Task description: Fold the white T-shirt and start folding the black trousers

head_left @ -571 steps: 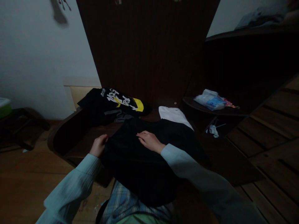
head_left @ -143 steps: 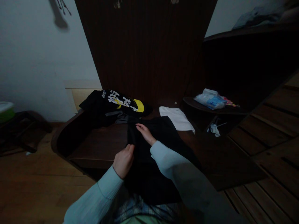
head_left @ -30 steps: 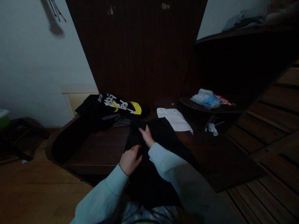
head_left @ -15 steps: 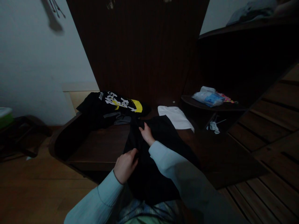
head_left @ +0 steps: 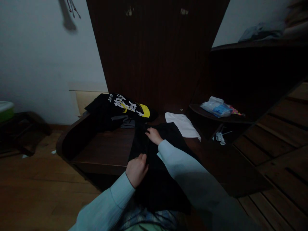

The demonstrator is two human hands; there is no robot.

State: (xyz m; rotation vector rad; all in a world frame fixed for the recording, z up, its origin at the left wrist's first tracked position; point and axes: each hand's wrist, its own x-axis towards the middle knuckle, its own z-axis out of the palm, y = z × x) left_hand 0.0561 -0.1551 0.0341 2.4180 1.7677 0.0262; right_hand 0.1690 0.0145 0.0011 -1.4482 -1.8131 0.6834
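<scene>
A black garment (head_left: 163, 183) stretches from the dark wooden bench (head_left: 108, 144) toward my lap; its exact kind is hard to make out in the dim light. My left hand (head_left: 137, 170) is closed on the left part of the cloth, fingers curled in. Farther up, my right hand (head_left: 154, 136) pinches the same garment near its far end, the thumb and fingertips close together. Behind it to the left lies a bunched black garment with white and yellow print (head_left: 128, 107). A folded white cloth (head_left: 183, 125) rests just right of the black garment's far end.
A low corner shelf (head_left: 240, 119) at right carries a plastic packet (head_left: 216, 107) and a colourful beaded item. A tall dark panel (head_left: 154, 57) rises behind the bench. Slatted wood (head_left: 284, 138) stands far right, and a stool (head_left: 21, 128) with a green container is far left.
The camera view has turned a little left, so the scene sits farther right. My right hand's fingers lie flatter on the cloth. Both hands keep hold of the black garment.
</scene>
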